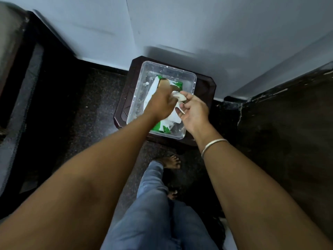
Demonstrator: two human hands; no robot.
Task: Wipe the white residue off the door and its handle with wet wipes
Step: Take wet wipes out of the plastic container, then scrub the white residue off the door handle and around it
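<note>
Right hand [193,110] half-curled round wet wipe [178,97]

— Where is the tub [144,83]?
— Centre of the frame, on a stool [205,87] against the wall [198,29].
— What lies in it?
— A wipes pack [162,126]. The left hand [160,103] is over the pack; the right hand [193,110] is just right of it, with a wipe [177,95] between them.
— And the door [288,132]?
— Right side of the frame. A foot [171,162] stands below the stool.
</note>
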